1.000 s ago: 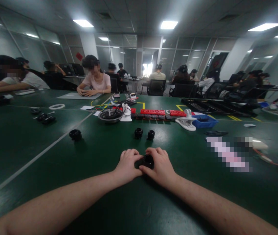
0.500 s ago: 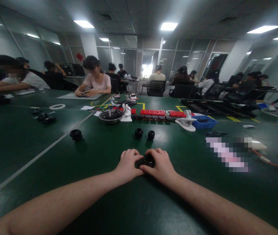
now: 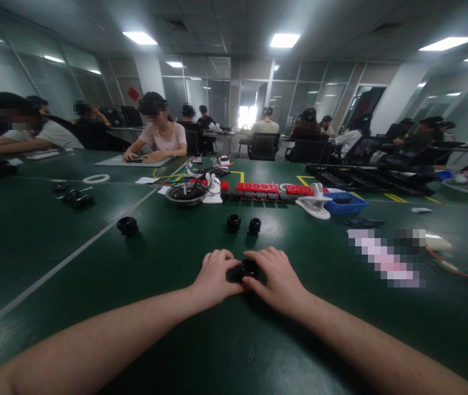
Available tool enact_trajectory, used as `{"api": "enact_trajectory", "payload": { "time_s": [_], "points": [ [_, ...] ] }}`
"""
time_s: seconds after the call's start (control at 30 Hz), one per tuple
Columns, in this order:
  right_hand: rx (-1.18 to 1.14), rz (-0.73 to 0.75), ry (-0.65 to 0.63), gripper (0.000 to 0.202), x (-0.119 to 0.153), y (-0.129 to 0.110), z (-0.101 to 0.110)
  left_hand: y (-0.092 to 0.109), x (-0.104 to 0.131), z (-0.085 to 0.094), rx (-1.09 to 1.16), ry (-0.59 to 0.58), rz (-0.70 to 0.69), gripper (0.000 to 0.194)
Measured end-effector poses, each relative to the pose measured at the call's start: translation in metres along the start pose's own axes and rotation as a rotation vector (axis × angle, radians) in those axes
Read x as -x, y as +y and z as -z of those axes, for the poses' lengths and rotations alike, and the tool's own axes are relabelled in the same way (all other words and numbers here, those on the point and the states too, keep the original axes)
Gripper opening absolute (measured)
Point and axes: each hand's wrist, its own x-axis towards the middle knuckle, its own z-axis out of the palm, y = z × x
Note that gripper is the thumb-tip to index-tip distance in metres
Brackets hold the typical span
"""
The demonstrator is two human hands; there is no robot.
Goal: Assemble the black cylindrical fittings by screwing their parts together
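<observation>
A black hollow fitting, which looks like a cable gland, is at the table's near middle with its round opening facing up. Around its left side my left hand is closed, fingertips behind and thumb in front. From the right, the thumb and index finger of my right hand curve about the same fitting, the thumb at its front edge. Its lower part is partly hidden by my fingers. Beyond my hands stand two similar black fittings, one on the left and one on the right. Another black fitting is farther left.
Across the green table lie red power strips, a metal bowl, white clip stands and a blue bin. Black parts lie at left. A co-worker sits opposite at a grey mat.
My right hand has shifted slightly right, and its fingers have spread a little about the fitting. My left hand stays nearly in place. The other fittings have not moved.
</observation>
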Motion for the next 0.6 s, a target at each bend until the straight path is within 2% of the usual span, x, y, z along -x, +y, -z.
{"api": "enact_trajectory", "payload": {
  "time_s": [0.23, 0.6],
  "points": [
    [-0.076, -0.047, 0.066, 0.045, 0.0029, -0.0009, -0.0045, 0.0004, 0.0, 0.0014, 0.01, -0.019, 0.004, 0.036],
    [-0.161, -0.097, 0.078, 0.05, 0.0034, -0.0016, -0.0091, -0.001, -0.0004, -0.0008, 0.005, -0.006, -0.003, 0.034]
  ]
}}
